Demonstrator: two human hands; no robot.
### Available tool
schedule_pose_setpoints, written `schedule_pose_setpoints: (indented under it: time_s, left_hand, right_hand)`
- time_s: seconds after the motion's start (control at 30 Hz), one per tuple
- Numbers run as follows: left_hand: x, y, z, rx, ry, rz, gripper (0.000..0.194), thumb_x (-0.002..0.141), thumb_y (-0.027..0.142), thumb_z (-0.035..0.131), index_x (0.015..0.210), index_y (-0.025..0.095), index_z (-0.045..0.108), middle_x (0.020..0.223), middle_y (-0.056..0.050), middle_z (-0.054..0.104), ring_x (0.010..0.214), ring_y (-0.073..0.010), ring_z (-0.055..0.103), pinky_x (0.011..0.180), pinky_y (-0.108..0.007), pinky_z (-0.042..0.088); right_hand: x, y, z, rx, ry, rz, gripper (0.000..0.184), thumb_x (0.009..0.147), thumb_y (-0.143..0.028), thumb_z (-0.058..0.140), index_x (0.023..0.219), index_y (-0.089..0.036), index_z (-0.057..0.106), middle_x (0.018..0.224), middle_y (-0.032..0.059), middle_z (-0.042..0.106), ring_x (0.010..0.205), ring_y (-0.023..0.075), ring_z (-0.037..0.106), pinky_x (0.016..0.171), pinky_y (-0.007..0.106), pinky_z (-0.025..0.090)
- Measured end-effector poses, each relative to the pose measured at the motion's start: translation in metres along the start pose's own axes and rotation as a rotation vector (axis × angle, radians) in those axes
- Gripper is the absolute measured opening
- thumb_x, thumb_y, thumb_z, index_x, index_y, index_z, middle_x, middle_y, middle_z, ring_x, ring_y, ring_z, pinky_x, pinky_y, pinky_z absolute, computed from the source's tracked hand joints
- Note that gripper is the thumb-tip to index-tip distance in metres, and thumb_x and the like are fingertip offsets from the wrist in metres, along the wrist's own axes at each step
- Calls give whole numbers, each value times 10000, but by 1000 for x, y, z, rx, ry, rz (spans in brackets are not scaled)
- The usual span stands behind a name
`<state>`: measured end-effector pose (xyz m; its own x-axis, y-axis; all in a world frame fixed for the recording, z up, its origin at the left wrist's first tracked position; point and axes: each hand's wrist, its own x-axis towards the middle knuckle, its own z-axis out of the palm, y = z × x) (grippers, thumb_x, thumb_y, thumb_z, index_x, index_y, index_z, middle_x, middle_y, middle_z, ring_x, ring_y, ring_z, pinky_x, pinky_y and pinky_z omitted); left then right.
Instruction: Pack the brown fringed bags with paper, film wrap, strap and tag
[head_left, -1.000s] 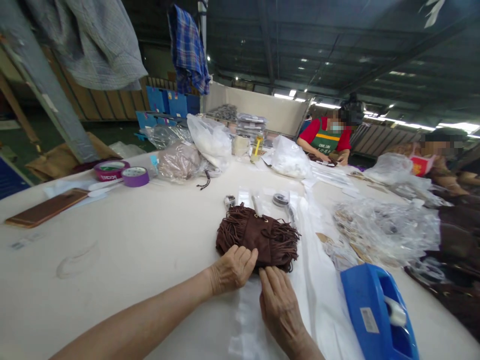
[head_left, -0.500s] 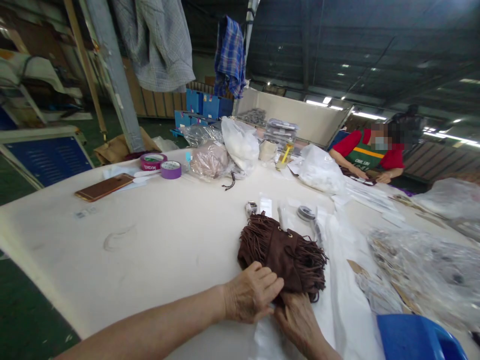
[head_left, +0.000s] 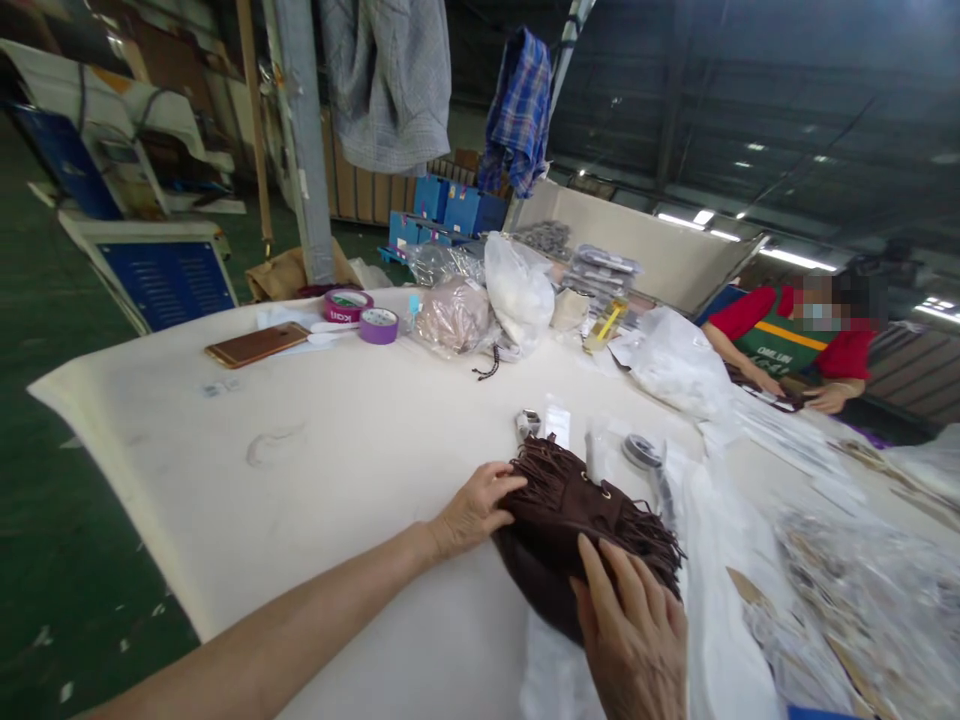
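Observation:
A dark brown fringed bag (head_left: 551,560) with small metal eyelets lies on the white table, its smooth underside partly turned up toward me. At its left edge, my left hand (head_left: 476,510) pinches the material between thumb and fingers. My right hand (head_left: 634,625) rests over the near right part of the bag, fingers stretched out across its surface. Just beyond the bag are a roll of grey tape (head_left: 642,450) and a small metallic item (head_left: 528,423) whose kind I cannot make out. White sheeting (head_left: 724,590) lies to the right of the bag.
Purple tape rolls (head_left: 379,325) and a phone (head_left: 259,345) lie at the table's far left. Stuffed plastic bags (head_left: 517,295) stand at the back. Clear plastic packaging (head_left: 877,570) is heaped on the right. A co-worker in a green apron (head_left: 784,345) works across the table.
My view has swung left. My left hand has moved from the bag's near edge to its left edge. My right hand has come from beneath the near edge to the top, and the bag's near side is tipped up.

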<state>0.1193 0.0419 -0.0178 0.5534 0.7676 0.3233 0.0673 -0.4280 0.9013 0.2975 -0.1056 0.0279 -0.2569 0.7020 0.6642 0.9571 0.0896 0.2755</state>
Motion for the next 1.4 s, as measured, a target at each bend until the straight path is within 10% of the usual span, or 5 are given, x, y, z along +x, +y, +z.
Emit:
schedule_pose_setpoints:
  time_s: [0.43, 0.97, 1.4]
  left_hand:
    - [16, -11, -5, -412, -57, -343, 405, 478, 109, 721, 866, 113, 605, 750, -8, 571, 677, -125, 537, 594, -225, 445]
    - [19, -4, 17, -170, 165, -348, 152, 510, 38, 550, 572, 148, 466, 553, 81, 414, 529, -68, 345, 519, -189, 276]
    - [26, -9, 18, -303, 40, -336, 193, 489, 75, 634, 627, 141, 516, 549, 77, 440, 532, -73, 393, 515, -181, 302]
  right_hand:
    - [10, 27, 17, 541, -307, 341, 267, 843, -454, 442, 887, -222, 567, 806, 32, 628, 715, 182, 590, 635, 293, 466]
    - [-11, 5, 20, 361, 12, 96, 115, 856, -281, 485, 877, -180, 537, 773, 56, 610, 741, 177, 563, 688, 291, 421]
    - [-13, 10, 20, 513, -85, 483, 202, 814, -395, 536, 824, -194, 558, 804, 55, 589, 731, 191, 564, 680, 305, 438]
